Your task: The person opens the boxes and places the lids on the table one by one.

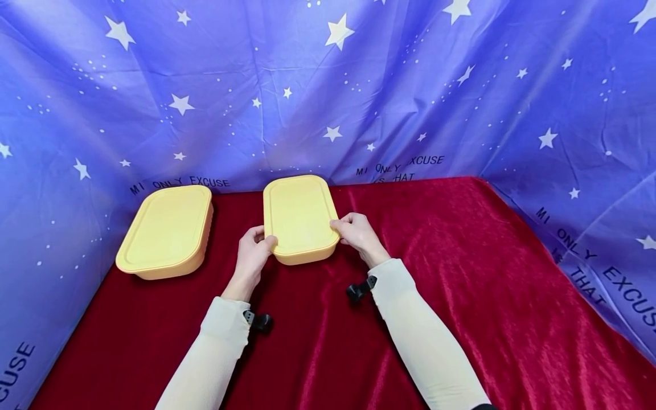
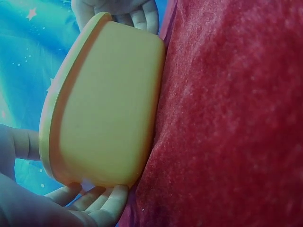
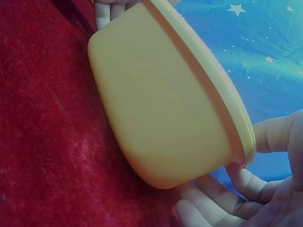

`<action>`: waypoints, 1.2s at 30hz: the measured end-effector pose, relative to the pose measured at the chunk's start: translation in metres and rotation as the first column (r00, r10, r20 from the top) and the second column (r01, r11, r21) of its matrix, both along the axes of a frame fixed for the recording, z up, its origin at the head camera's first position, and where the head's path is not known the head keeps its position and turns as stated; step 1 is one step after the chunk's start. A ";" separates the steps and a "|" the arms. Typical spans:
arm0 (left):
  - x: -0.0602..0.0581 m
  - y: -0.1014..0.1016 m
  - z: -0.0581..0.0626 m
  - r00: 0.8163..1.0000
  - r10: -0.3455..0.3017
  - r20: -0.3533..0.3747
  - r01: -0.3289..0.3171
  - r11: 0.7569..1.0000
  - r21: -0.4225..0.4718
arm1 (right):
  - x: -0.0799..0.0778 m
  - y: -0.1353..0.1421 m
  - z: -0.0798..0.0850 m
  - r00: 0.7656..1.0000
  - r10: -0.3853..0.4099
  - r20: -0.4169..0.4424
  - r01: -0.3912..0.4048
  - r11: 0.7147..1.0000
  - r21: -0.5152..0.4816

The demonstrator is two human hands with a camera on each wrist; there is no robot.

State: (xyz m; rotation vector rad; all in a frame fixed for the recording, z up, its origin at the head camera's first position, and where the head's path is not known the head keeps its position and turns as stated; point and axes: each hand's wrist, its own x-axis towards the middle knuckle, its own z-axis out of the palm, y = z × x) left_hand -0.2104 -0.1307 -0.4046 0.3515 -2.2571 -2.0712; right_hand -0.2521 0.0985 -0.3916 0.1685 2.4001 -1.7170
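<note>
A yellow lidded food container (image 1: 299, 215) is held between both hands at the far middle of the table. My left hand (image 1: 252, 254) grips its near left corner, thumb on the lid's rim and fingers against the side wall. Opposite, at the right side, my right hand (image 1: 361, 234) has its thumb on the rim and its fingers along the wall below. Both wrist views show the container's plain end wall (image 2: 111, 104) close up, lid on, its base at or just above the cloth; contact is hard to tell. A second yellow lidded container (image 1: 166, 230) lies farther left, untouched.
Dark red velvet cloth (image 1: 307, 330) covers the table, with some creases. A blue curtain (image 1: 287, 68) printed with white stars and lettering hangs behind and at both sides, close to the containers' far ends.
</note>
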 end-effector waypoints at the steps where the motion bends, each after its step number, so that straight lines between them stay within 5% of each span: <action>1: 0.000 0.000 0.000 1.000 -0.001 -0.001 0.001 1.000 0.004 | 0.000 0.000 0.000 1.000 0.000 -0.001 0.000 1.000 0.004; 29: 0.001 0.002 0.001 1.000 -0.010 0.017 0.010 1.000 0.019 | 0.000 0.001 0.002 0.998 -0.029 -0.057 0.030 0.999 0.014; 36: 0.000 0.002 0.000 1.000 -0.009 0.012 0.008 1.000 0.022 | 0.002 0.002 0.006 0.994 -0.036 -0.104 0.047 0.993 0.110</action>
